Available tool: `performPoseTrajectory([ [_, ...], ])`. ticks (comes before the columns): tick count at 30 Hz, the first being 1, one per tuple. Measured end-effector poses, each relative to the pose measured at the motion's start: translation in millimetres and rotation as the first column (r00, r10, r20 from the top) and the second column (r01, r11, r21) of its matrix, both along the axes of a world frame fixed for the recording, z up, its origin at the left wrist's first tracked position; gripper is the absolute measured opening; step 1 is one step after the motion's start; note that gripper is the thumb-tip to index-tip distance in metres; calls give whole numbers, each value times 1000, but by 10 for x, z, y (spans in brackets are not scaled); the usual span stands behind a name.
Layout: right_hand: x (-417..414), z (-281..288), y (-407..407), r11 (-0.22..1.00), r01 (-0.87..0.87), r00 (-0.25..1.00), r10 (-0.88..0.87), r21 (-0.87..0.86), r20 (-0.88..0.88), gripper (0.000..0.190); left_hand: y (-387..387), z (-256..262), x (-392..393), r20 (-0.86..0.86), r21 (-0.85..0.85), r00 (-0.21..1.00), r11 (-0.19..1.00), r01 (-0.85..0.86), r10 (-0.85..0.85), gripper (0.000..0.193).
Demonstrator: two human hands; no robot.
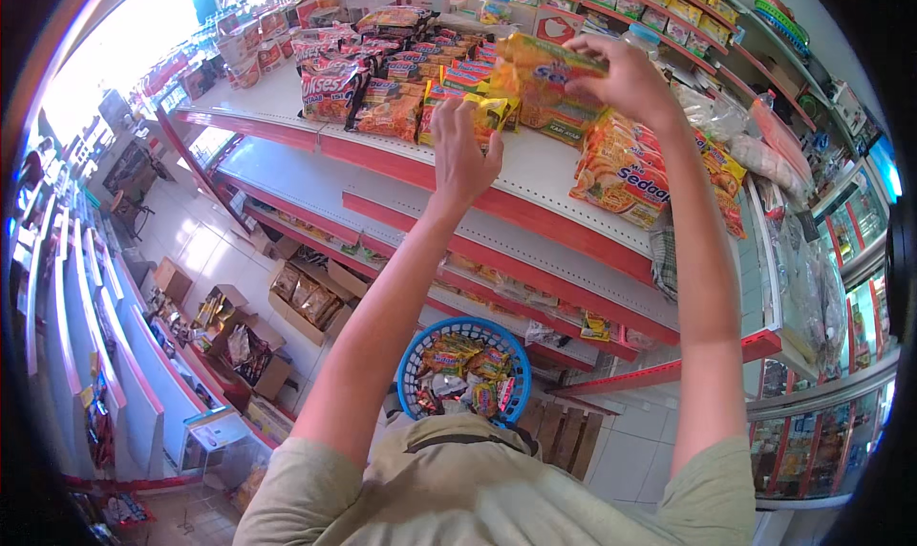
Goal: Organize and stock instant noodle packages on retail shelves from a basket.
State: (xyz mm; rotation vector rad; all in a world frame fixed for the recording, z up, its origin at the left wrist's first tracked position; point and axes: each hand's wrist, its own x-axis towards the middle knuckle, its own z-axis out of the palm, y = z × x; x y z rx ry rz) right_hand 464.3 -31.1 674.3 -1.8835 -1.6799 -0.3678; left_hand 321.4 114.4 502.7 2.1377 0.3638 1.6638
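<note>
My right hand (623,80) grips a yellow-green instant noodle packet (548,66) by its right end, raised over the top shelf. The held packet is slightly blurred. Below it a noodle packet with a green band (562,125) lies on the shelf. Over the front of a yellow-and-red noodle packet (491,112) is my left hand (462,148), thumb apart from the fingers; it hides part of that packet. Rows of orange noodle packets (390,109) and dark red multi-packs (329,91) stand to its left. Nearer my right forearm are more orange noodle packets (620,170).
The white top shelf (544,166) has a red front edge, with lower shelves beneath. A blue plastic basket (526,367) of packets is at my waist, beside a wooden pallet (566,435). Open cartons (304,295) stand on the floor at left. Plastic-wrapped goods (770,159) lie at right.
</note>
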Motion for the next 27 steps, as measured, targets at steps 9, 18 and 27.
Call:
performPoseTrajectory([
  [9, 624, -309, 550, 896, 319, 942, -264, -309, 207, 58, 137, -145, 135, -30, 90, 999, 995, -33, 36, 47],
  [18, 858, -525, 575, 836, 377, 926, -349, -399, 144, 58, 177, -155, 106, -31, 74, 999, 997, -38, 40, 47],
  [27, 562, -857, 427, 899, 365, 899, -273, -242, 342, 35, 71, -241, 63, -53, 54, 996, 996, -74, 77, 45],
])
